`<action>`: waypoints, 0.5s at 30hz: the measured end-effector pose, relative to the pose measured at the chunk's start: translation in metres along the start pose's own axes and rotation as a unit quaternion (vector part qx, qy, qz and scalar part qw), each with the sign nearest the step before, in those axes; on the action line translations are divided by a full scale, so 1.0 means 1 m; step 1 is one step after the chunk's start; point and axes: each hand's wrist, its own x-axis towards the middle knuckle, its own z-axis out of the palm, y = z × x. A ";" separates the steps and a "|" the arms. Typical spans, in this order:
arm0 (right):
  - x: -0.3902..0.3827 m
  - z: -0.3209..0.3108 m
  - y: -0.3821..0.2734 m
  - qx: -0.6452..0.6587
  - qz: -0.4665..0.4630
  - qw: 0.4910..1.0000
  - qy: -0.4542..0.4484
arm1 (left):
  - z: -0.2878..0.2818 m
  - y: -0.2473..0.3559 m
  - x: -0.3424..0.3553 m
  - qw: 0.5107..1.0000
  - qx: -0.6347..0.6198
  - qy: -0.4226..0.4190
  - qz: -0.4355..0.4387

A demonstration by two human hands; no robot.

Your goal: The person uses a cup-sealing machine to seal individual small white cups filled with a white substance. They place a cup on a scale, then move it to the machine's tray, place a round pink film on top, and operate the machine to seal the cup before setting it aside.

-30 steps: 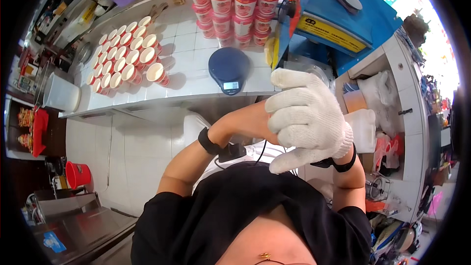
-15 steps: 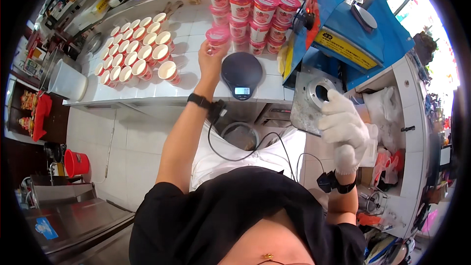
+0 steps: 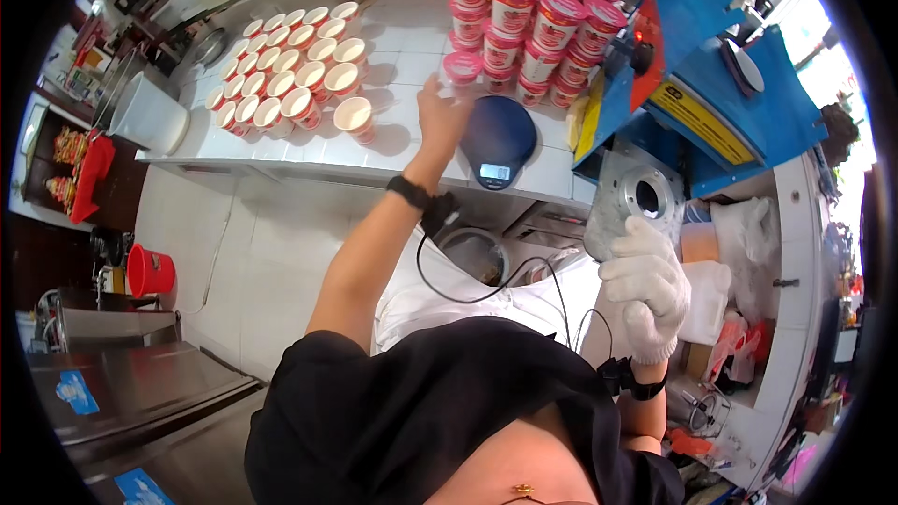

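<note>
My bare left hand (image 3: 443, 122) is just in front of a pink-lidded cup (image 3: 463, 68) on the counter, its fingers apart and somewhat blurred. That cup stands at the front left corner of a stack of lidded white and pink cups (image 3: 514, 14). Right of the hand lies a dark round kitchen scale (image 3: 502, 126) with a lit display and nothing on it. My right hand (image 3: 645, 285), in a white knitted glove, is curled with nothing visible in it. It hovers near the metal plate with a round hole (image 3: 645, 196) on a blue machine (image 3: 716, 103).
Rows of open cups (image 3: 281, 84) stand on the left of the white tiled counter (image 3: 398, 75), one set apart at the front. A white bin (image 3: 150, 117) is at the counter's left end. A red bucket (image 3: 151, 270) sits on the floor. A black cable (image 3: 486, 301) crosses my lap.
The pink-lidded cup in my left hand has been set closer to the stack and let go, and the hand has drawn back. The view has shifted left. My gloved hand stays curled.
</note>
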 end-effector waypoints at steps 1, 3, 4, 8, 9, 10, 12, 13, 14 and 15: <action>0.000 0.003 0.001 -0.007 0.002 1.000 -0.001 | -0.016 0.008 -0.011 0.996 0.014 -0.010 0.084; 0.000 0.006 0.001 -0.010 0.010 1.000 -0.004 | -0.051 0.026 -0.003 0.981 0.084 -0.009 0.173; -0.001 0.008 0.000 -0.012 0.014 1.000 -0.006 | -0.073 0.032 -0.001 0.969 0.119 -0.010 0.215; 0.004 0.016 0.000 0.001 0.014 1.000 -0.015 | -0.158 0.023 0.072 0.944 0.272 0.058 0.178; 0.004 0.018 0.001 0.005 0.017 1.000 -0.016 | -0.167 0.019 0.081 0.930 0.324 0.065 0.162; 0.005 0.020 0.001 0.010 0.019 1.000 -0.018 | -0.174 0.016 0.089 0.912 0.376 0.071 0.146; 0.005 0.023 0.001 0.023 0.014 0.999 -0.017 | -0.185 0.008 0.102 0.892 0.426 0.079 0.129; 0.006 0.025 0.002 0.031 0.013 0.999 -0.018 | -0.188 -0.003 0.109 0.891 0.430 0.078 0.125; 0.006 0.026 0.002 0.032 0.012 0.999 -0.019 | -0.188 -0.010 0.114 0.891 0.431 0.074 0.121; 0.007 0.027 0.001 0.034 0.011 0.999 -0.019 | -0.189 -0.016 0.120 0.889 0.437 0.061 0.127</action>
